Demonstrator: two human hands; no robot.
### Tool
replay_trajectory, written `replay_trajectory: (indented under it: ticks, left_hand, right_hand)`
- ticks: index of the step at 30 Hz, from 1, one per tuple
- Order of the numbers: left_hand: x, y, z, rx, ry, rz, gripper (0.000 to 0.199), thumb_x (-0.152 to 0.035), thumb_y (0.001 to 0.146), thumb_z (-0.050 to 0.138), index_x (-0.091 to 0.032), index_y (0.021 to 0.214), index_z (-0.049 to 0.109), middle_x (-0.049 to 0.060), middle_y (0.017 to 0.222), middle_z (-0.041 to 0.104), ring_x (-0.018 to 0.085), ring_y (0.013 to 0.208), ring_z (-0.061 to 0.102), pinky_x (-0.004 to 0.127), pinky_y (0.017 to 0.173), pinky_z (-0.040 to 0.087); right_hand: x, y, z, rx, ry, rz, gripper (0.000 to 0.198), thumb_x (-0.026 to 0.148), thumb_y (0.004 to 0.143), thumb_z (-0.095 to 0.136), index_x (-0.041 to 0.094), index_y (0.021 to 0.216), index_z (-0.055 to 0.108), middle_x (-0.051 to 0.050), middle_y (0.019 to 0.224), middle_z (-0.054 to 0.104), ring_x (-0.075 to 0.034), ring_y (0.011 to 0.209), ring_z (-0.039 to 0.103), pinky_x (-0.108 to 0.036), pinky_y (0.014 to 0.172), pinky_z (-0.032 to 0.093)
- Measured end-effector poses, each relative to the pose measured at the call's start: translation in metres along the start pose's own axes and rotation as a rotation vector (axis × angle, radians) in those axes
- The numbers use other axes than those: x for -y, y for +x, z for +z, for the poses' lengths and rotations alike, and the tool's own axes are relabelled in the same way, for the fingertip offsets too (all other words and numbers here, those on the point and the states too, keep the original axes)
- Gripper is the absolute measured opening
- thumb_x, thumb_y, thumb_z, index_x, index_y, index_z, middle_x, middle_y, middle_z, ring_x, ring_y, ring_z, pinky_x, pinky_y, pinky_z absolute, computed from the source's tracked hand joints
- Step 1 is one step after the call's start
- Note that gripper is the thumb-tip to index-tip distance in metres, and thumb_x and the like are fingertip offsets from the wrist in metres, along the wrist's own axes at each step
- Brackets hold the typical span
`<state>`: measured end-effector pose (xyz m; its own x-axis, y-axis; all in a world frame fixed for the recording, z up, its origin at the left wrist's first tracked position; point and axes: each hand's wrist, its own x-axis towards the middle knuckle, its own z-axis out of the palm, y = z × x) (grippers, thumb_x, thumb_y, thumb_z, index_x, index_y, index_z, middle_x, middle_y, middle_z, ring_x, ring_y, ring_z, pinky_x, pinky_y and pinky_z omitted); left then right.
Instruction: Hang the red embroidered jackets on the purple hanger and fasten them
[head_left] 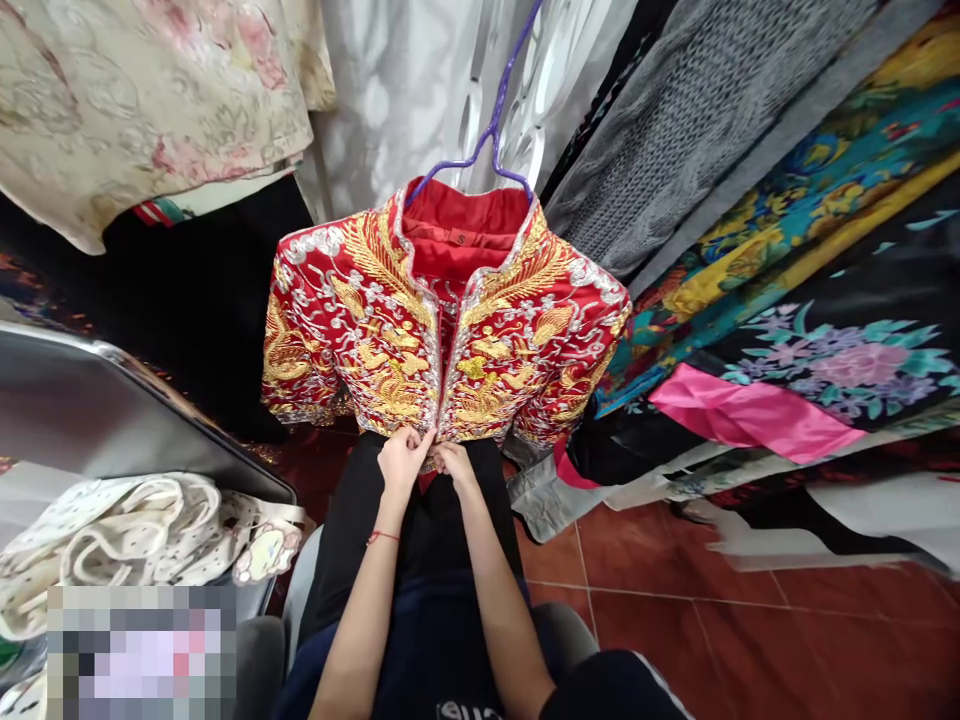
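Observation:
A red jacket (pixel 495 375) with gold and silver embroidery hangs from a purple hanger (pixel 491 135) in front of me. Its front edges meet along the middle, with a narrow gap higher up. At the bottom of that front opening, my left hand (pixel 403 458) pinches the hem on the left side, fingers closed. Close beside it my right hand (pixel 454 462) grips the hem on the other edge, also with closed fingers. The fingers hide whatever fastening lies between them. The jacket's lower edge rests over my black trousers (pixel 349 525).
Floral and knitted garments (pixel 705 130) hang close on the right. A cream floral garment (pixel 150 100) hangs upper left. Lower left, a metal-framed chair (pixel 112 390) stands near a spotted cloth (pixel 142 530). Red floor tiles (pixel 675 590) show at lower right.

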<state>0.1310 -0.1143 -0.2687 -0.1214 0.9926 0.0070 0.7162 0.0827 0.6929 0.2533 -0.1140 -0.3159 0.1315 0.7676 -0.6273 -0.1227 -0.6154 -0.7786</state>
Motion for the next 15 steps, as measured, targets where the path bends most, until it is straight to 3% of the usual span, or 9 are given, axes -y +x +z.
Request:
replay_trajectory:
  ticks: [4,10,15]
  left_hand:
    - [0.005,0.000,0.001,-0.002,0.011,0.009,0.043,-0.056,0.084,0.065,-0.021,0.067,0.046,-0.004,0.064,0.051,0.012,0.061,0.050,0.023,0.060,0.028]
    - [-0.001,0.002,0.002,0.057,0.061,-0.004,0.020,-0.034,0.088,0.057,-0.022,0.075,0.050,-0.002,0.071,0.055,0.014,0.067,0.054,0.024,0.062,0.028]
    - [0.006,0.004,-0.013,0.098,0.069,-0.069,0.021,-0.032,0.093,0.049,-0.022,0.075,0.051,0.000,0.070,0.057,0.015,0.067,0.054,0.024,0.061,0.029]
  right_hand:
    - [-0.007,-0.001,0.006,0.057,-0.024,0.030,0.040,0.038,0.095,0.064,0.018,0.129,0.060,-0.010,0.131,0.062,-0.022,0.110,0.064,-0.044,0.091,0.057]
    - [-0.006,-0.003,0.007,0.067,-0.066,0.001,0.039,0.039,0.096,0.063,0.017,0.129,0.059,-0.010,0.129,0.062,-0.023,0.110,0.065,-0.044,0.092,0.057]
    - [0.001,-0.012,0.004,0.026,-0.125,-0.076,0.039,0.039,0.096,0.063,0.017,0.129,0.059,-0.009,0.129,0.062,-0.022,0.109,0.065,-0.043,0.091,0.058]
